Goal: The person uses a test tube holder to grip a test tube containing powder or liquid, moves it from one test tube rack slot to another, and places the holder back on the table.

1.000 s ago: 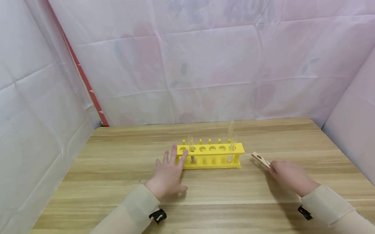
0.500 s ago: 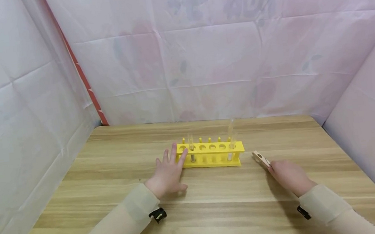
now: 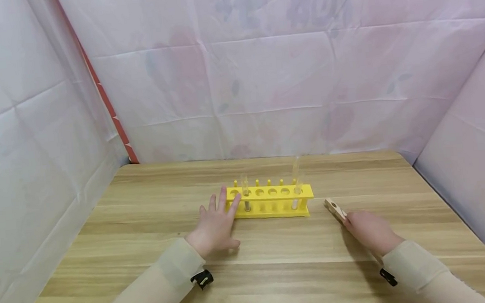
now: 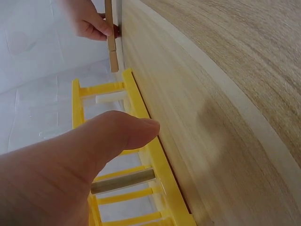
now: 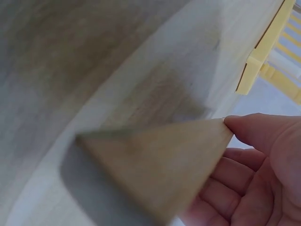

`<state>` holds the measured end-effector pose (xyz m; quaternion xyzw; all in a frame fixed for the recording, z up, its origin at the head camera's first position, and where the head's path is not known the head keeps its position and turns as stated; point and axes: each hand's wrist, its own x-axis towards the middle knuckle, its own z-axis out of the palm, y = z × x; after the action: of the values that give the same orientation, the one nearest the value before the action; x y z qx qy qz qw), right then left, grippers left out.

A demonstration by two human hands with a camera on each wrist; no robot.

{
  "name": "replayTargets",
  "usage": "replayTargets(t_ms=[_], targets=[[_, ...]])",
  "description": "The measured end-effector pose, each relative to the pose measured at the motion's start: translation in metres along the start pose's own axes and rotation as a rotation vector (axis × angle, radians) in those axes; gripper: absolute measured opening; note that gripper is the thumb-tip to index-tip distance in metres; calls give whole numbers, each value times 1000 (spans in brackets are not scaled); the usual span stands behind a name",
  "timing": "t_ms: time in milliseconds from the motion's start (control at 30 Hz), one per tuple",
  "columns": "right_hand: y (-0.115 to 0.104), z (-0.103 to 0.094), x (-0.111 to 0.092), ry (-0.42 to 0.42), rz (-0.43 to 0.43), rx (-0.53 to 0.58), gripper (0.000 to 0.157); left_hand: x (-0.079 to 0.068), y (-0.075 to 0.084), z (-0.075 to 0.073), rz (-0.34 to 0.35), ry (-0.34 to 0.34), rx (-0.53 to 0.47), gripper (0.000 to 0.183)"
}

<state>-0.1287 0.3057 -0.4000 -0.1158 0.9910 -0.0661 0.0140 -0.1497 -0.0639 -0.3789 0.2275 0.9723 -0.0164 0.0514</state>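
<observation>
A yellow test tube rack [image 3: 267, 199] stands on the wooden table. My left hand [image 3: 215, 226] rests with spread fingers at its left end, index and middle fingertips over the top plate, thumb held out in front. One test tube [image 3: 247, 204] with dark grey contents is in the second hole from the left. Another test tube [image 3: 295, 203], holding something white, stands at the right end. To the right of the rack my right hand [image 3: 372, 231] pinches a wooden test tube clamp [image 3: 335, 209], its tip pointing toward the rack. In the right wrist view the clamp [image 5: 160, 160] looms large and blurred.
The wooden table [image 3: 280, 283] extends around the rack on all sides. Pale cloth sheets [image 3: 270, 77] hang behind and along both sides. Short yellow pegs [image 3: 269, 182] rise along the rack's back. Each wrist wears a black device [image 3: 202, 278].
My right hand has shifted slightly left, and the clamp has turned a little steeper. The left hand and the rack stay as they were; the head view has moved slightly.
</observation>
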Motion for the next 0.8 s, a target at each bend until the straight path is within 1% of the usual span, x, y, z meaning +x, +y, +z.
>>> replayTargets(t_ms=[133, 367, 433, 533, 600, 667, 800], targets=[[1, 1, 1, -7, -1, -9, 23, 0, 0, -1, 4, -6, -5, 110], [-1, 0, 3, -22, 9, -14, 25, 0, 1, -1, -3, 11, 2, 113], [-3, -2, 4, -28, 17, -40, 25, 1, 1, -1, -6, 13, 0, 114], [-8, -3, 5, -52, 27, -140, 24, 1, 1, -1, -3, 22, -4, 113], [-11, -2, 5, -50, 17, -199, 22, 1, 1, -1, -5, 19, 1, 113], [-14, 0, 4, -46, 4, -230, 21, 1, 2, -2, -6, 14, -1, 112], [-16, 1, 1, -32, -16, -220, 21, 1, 2, -3, 0, 2, 9, 112]])
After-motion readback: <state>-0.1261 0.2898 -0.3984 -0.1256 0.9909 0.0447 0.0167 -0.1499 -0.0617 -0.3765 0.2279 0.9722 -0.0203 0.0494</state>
